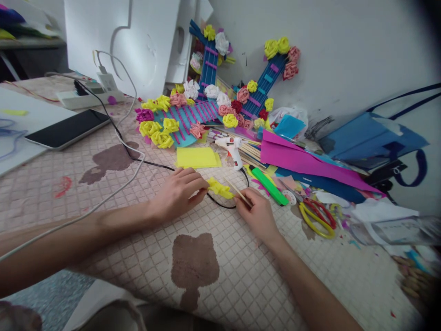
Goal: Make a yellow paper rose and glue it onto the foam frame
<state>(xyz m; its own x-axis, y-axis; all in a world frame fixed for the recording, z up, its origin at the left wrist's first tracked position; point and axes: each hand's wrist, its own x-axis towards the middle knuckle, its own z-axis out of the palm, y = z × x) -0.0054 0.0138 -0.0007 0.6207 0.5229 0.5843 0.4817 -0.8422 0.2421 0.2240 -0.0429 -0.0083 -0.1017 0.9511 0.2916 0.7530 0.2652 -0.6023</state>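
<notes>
Between my two hands stretches a crumpled strip of yellow paper [220, 188]. My left hand [182, 193] pinches its left end between thumb and fingers. My right hand [257, 211] is closed on a thin wooden stick [237, 191] and meets the strip's right end. The stick slants up and to the left from the right fingers. Just beyond the hands lie a stack of yellow paper sheets [196, 157] and a white glue gun [232, 149]. A black cord runs on the table beneath the strip.
Behind stand blue cardboard shapes [196, 117] trimmed with paper roses. To the right lie a green cutter [268, 185], scissors [317, 218], magenta paper [310, 161] and scraps. A tablet [69, 128], a power strip [89, 94] and a white cable [113, 197] occupy the left.
</notes>
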